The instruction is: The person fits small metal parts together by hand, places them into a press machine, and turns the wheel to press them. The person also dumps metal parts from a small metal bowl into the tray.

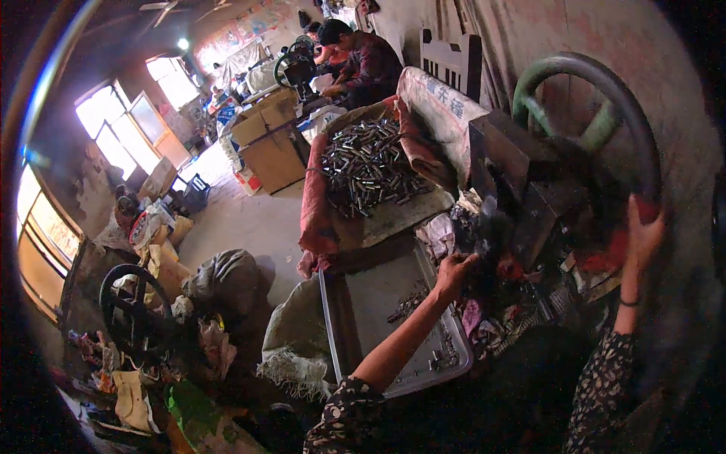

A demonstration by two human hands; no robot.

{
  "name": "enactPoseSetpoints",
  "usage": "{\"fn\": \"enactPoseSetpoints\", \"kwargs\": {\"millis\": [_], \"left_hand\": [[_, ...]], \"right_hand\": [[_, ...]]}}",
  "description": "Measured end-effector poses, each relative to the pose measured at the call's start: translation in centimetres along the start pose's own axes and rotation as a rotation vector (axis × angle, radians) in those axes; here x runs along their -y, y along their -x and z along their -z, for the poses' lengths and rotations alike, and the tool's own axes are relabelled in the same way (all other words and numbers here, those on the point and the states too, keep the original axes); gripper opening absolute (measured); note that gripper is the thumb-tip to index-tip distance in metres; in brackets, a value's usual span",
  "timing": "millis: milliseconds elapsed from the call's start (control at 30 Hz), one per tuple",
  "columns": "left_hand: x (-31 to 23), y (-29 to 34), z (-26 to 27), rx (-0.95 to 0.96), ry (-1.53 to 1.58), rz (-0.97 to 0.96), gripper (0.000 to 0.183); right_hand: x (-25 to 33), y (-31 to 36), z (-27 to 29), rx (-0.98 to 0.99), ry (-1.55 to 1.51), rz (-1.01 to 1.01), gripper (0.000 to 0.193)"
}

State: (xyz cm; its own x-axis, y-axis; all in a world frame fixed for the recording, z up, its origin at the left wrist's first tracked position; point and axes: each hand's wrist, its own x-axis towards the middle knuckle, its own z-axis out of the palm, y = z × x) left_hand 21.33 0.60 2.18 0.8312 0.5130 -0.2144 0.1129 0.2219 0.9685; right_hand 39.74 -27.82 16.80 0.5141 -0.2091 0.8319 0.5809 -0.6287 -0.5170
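Observation:
My right hand (645, 233) is closed round the lower right rim of a large green-and-black handwheel (649, 144), where a patch of red shows on the rim. The wheel belongs to a dark metal press (518, 155). Beside the press, my left hand (455, 276) has its fingers drawn together near the dark working area; what they hold, if anything, is too small and shadowed to tell. Beyond it, a cloth-lined tray holds a heap of small metal tubes (370, 163). Under my left forearm sits a translucent plastic tub (367, 299) with a few small metal pieces in it.
Crumpled rags (522, 325) lie below the press. A stuffed sack (227, 284) and a second, black handwheel (113, 284) stand at the left. Farther off are a cardboard box (271, 155) and a person (370, 68) seated at another machine, with someone else behind.

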Motion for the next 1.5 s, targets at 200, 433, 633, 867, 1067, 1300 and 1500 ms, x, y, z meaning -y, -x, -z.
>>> {"fn": "enactPoseSetpoints", "kwargs": {"millis": [200,433,633,867,1067,1300,1500], "left_hand": [[1.1,-0.2,0.3,-0.048,-0.080,-0.001,0.033],[-0.6,2.4,6.0,0.010,0.433,-0.001,0.018],[-0.3,10.0,15.6,0.062,1.015,0.116,0.028],[-1.1,15.1,16.6,-0.036,1.260,0.074,0.025],[-1.2,16.9,15.4,-0.132,0.615,0.100,0.023],[3.4,15.5,10.4,0.239,-0.730,-0.202,0.020],[2.9,15.8,7.6,0.448,-1.248,-0.473,0.021]], "right_hand": [[2.3,-1.1,1.6,0.084,0.088,-0.096,0.058],[15.0,3.4,5.4,0.104,-0.386,0.183,0.029],[19.6,20.2,-1.8,1.011,-0.637,0.482,0.022],[21.4,32.4,-6.4,0.932,-0.492,0.852,0.011],[21.7,31.7,-6.3,1.421,-0.538,0.356,0.014],[18.8,26.7,-5.0,1.071,-0.763,-0.116,0.019],[17.5,27.1,-5.0,1.238,-0.897,-0.402,0.017]]}}
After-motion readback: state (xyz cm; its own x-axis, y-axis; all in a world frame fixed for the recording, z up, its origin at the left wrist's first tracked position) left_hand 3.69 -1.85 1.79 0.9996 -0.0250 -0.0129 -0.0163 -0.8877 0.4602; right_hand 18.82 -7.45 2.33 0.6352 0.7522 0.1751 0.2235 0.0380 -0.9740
